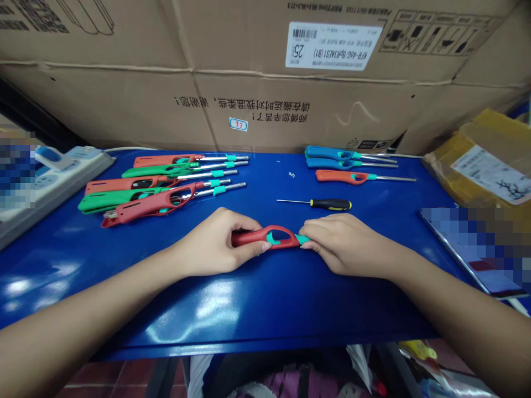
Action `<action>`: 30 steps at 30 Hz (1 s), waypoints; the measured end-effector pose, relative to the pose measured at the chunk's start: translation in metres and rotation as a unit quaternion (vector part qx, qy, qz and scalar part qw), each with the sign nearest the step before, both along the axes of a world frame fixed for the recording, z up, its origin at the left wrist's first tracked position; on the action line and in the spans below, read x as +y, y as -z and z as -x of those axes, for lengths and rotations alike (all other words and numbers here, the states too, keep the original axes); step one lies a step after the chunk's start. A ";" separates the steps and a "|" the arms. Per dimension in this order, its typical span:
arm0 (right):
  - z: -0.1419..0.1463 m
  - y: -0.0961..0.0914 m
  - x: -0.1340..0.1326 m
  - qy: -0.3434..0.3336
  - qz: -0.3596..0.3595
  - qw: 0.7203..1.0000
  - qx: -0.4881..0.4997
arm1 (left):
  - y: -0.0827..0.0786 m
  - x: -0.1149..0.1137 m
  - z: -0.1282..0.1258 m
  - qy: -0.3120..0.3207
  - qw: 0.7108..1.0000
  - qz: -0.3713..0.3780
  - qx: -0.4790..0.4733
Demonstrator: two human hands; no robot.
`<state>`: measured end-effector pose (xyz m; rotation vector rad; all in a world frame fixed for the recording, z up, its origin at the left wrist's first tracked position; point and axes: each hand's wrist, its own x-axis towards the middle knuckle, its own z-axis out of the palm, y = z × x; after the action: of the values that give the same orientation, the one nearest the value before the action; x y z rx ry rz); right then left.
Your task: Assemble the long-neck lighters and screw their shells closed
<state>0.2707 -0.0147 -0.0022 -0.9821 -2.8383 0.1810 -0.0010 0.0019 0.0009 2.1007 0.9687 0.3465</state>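
- Glossy blue tabletop (257,315) spreads beneath everything, and over it, near the front edge, both hands meet on one red lighter (251,238).
- The left hand (218,240) is closed around the handle, its thumb by the turquoise trigger (271,239).
- The right hand (352,243) pinches the turquoise collar (304,239) at the other end; whatever lies past it is hidden by the fingers.
- Just beyond the right hand lies a black-and-yellow screwdriver (332,204), shaft pointing left.
- Farther back on the left, red, orange and green lighters (145,209) lie close together, metal tubes pointing right.
- Back right, two blue lighters (327,163) lie side by side, with an orange lighter (336,176) just in front.
- Small white bits (291,174) sit between these groups.
- At the sides are a power strip (89,160), left, and a taped parcel (468,149) and flat-screened device (460,243), right.
- Behind stands a large cardboard box (249,83), its print upside down.
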 end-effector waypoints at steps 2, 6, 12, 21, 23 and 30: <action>-0.001 0.000 0.000 0.012 -0.005 1.000 0.018 | -0.001 -0.002 0.000 -0.006 1.000 -0.027 -0.009; -0.002 0.001 -0.002 0.008 -0.051 0.998 0.047 | -0.003 -0.004 0.000 -0.016 0.999 -0.031 -0.022; 0.001 0.004 -0.005 -0.012 -0.100 0.994 0.033 | -0.003 0.000 0.000 -0.022 0.997 0.065 -0.032; 0.001 0.003 -0.004 0.033 -0.015 0.998 0.051 | -0.004 -0.006 -0.002 -0.008 0.996 -0.084 -0.023; 0.001 0.004 -0.004 0.037 -0.008 0.998 0.057 | -0.005 -0.007 -0.003 -0.005 0.995 -0.102 -0.015; 0.004 0.010 -0.005 0.011 -0.090 0.995 0.050 | 0.000 0.001 0.000 -0.023 0.998 0.059 -0.031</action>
<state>0.2666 -0.0195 -0.0123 -0.9375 -2.6968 -0.0265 -0.0007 0.0033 0.0009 1.9523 0.9789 0.3669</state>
